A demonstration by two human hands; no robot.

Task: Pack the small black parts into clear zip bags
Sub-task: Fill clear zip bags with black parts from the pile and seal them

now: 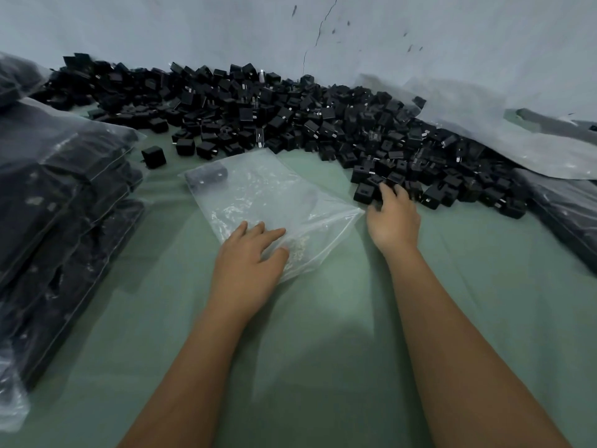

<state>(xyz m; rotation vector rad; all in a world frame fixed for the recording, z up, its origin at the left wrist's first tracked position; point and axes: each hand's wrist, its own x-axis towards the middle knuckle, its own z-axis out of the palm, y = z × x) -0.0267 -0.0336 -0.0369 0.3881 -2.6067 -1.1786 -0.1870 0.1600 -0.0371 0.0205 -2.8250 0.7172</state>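
Two bare forearms are reaching forward over a green table [323,367]. The left hand [248,257] is lying flat on the near corner of a clear bag [274,202], its fingers straight and spread, pressing the plastic down against the table. The bag is lying slantwise, and one black part [208,176] is sitting inside at its far left corner.

The right hand [392,218] is reaching just past the bag's right edge into the near fringe of the pile [290,114], its fingers curling down over a black part there; whether they are actually gripping it I cannot tell, as the fingertips are hidden.

A single loose part [154,155] is standing alone just left of the bag's far end. To the left, filled bags [64,195] are stacking up in a heap. At the right, more plastic bags [484,124] are lying over the pile's edge. Behind everything the pile is stretching along a pale wall [355,33].
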